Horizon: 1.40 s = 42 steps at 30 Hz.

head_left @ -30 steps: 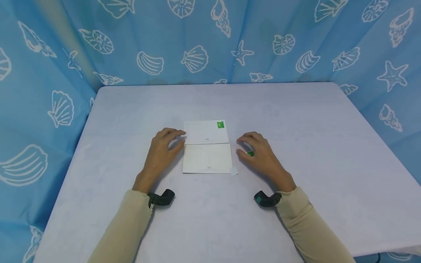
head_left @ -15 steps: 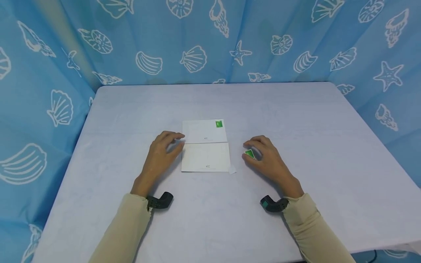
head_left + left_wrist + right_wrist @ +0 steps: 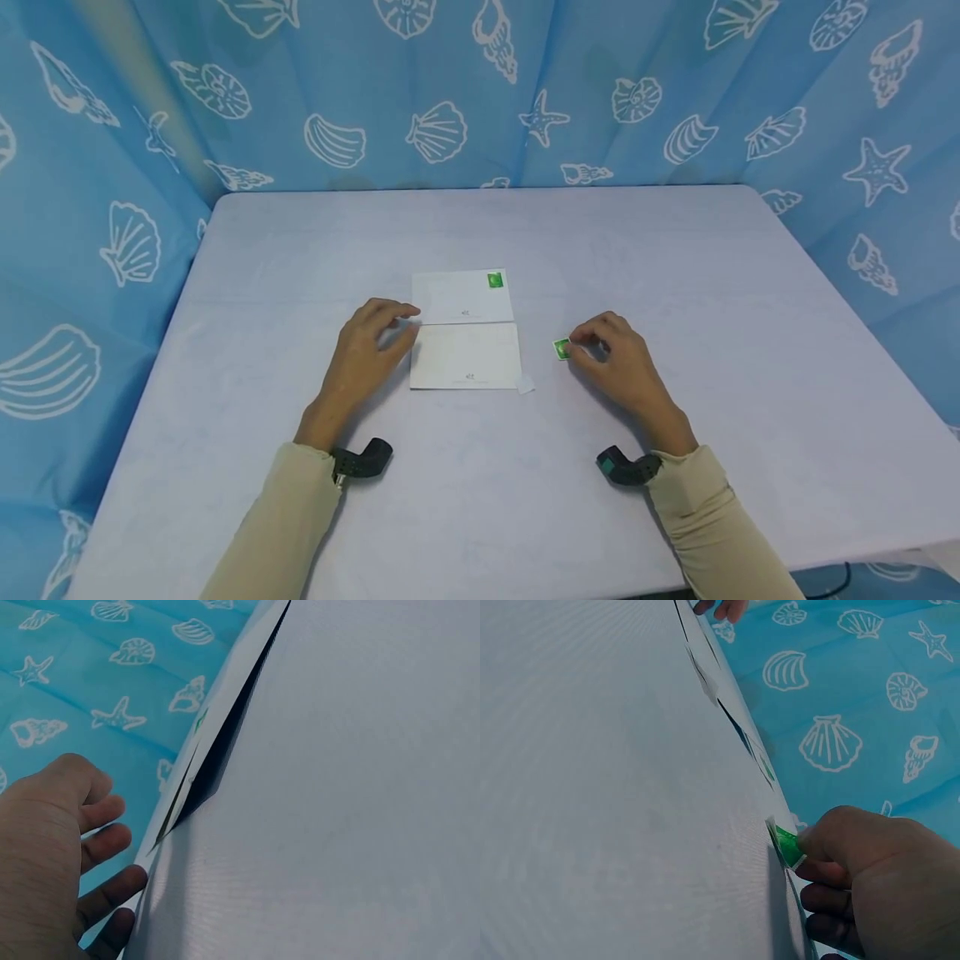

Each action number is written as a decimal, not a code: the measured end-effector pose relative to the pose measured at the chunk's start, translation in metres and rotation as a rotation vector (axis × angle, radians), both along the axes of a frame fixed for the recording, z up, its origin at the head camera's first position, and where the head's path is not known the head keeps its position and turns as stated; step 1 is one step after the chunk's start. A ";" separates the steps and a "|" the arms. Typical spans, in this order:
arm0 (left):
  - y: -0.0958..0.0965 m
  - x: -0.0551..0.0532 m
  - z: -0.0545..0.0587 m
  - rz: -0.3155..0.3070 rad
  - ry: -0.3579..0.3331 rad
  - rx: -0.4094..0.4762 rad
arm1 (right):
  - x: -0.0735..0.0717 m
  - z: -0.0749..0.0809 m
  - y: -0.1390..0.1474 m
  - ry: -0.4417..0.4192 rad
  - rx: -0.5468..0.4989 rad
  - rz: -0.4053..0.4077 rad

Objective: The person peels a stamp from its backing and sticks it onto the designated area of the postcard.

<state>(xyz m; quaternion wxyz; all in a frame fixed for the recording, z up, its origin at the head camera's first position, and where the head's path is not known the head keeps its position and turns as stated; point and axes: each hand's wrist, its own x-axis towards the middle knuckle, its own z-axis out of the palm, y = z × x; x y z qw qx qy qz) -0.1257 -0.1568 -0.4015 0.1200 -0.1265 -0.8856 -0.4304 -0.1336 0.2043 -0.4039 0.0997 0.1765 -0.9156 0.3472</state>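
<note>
your right hand (image 3: 626, 358) grips a green stamp (image 3: 561, 349) between thumb and index finger, just to the right of the near card (image 3: 465, 354). your fingertips cover part of it, and its picture is too small to read; the right wrist view shows it tilted and a little bent. whether it touches the table (image 3: 300, 229), i can't tell. over to your left hand (image 3: 363, 346): thumb and fingers apart, right at the left edge of the near card and the far card (image 3: 450, 296), contact unclear. a second stamp (image 3: 496, 280), green too, sits in the far card's top right corner. a whitish scrap (image 3: 527, 386) shows by the near card's lower right corner. your sleeves (image 3: 277, 517) run off the bottom.
</note>
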 end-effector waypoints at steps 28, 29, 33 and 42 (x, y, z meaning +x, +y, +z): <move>0.003 -0.006 -0.004 0.005 0.073 0.113 | -0.002 0.001 -0.007 -0.048 -0.194 -0.126; 0.003 -0.007 -0.003 0.006 0.074 0.114 | -0.003 0.002 -0.008 -0.046 -0.198 -0.124; 0.004 -0.007 -0.003 0.011 0.068 0.122 | -0.004 0.004 -0.012 -0.043 -0.206 -0.119; 0.011 -0.007 -0.002 0.004 0.026 0.150 | -0.004 0.003 -0.021 -0.073 -0.253 -0.124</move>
